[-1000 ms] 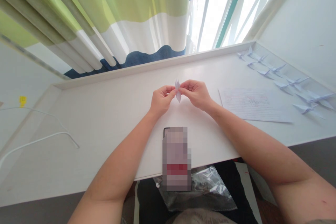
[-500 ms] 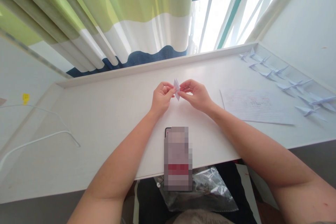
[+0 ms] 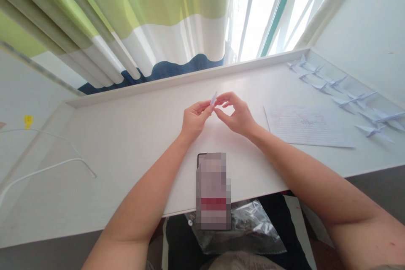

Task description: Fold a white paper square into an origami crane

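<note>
A small piece of folded white paper (image 3: 213, 98) stands up between my hands, above the desk. My left hand (image 3: 195, 119) pinches its lower part between thumb and fingers. From the other side, my right hand (image 3: 236, 114) curves toward it, thumb and forefinger tips at the paper's right edge; how firmly they grip is hard to see. Fingers hide the bottom of the fold. Below my hands a phone (image 3: 213, 190) lies at the desk's front edge, its screen blurred out.
Several folded paper cranes (image 3: 343, 100) stand along the right side of the white desk (image 3: 126, 135). A lined, written sheet (image 3: 308, 126) lies right of my arm. A white cable (image 3: 47, 171) runs at left. A clear plastic bag (image 3: 253, 228) rests on my lap.
The folded paper has turned from upright, pointed at both ends, to leaning right, with less of it showing. My right fingers have shifted slightly and lifted at the top.
</note>
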Demonstrator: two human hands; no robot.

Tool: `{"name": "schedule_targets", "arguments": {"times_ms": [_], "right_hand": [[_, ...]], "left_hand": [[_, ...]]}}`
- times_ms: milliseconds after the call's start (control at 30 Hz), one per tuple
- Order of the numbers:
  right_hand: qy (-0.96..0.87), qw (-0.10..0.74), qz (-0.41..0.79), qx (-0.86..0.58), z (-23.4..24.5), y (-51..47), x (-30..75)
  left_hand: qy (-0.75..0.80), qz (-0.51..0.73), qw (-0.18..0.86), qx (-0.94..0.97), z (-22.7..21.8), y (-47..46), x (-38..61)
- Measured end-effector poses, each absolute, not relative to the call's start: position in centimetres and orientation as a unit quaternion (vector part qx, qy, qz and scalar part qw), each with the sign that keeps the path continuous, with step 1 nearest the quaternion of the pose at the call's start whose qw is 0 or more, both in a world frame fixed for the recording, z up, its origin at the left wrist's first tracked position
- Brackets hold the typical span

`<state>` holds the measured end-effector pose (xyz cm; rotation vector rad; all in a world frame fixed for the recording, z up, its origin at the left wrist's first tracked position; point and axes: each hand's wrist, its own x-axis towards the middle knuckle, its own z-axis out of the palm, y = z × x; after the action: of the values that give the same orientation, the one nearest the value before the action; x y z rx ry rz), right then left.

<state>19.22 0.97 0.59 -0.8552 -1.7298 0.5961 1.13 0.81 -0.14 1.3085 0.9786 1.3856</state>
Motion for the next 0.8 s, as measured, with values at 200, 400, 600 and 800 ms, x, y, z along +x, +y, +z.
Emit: {"name": "schedule_targets", "arguments": {"times_ms": [200, 400, 600, 800], "right_hand": [[-0.759, 0.501, 0.216, -0.356, 0.5, 1.1, 19.4], [-0.752, 0.505, 0.134, -0.401, 0.1, 1.8, 19.9], [-0.748, 0.514, 0.166, -0.385, 0.2, 2.0, 20.3], [-0.655, 0.541, 0.359, -0.386, 0.4, 2.1, 20.0]], "left_hand": [[0.415, 0.567, 0.47, 0.535, -0.3, 0.9, 1.0], [0.426, 0.552, 0.452, 0.557, -0.5, 1.1, 1.0], [0.395, 0.501, 0.525, 0.563, -0.2, 1.0, 0.5], [0.337, 0.447, 0.633, 0.535, 0.5, 0.5, -0.3]]}}
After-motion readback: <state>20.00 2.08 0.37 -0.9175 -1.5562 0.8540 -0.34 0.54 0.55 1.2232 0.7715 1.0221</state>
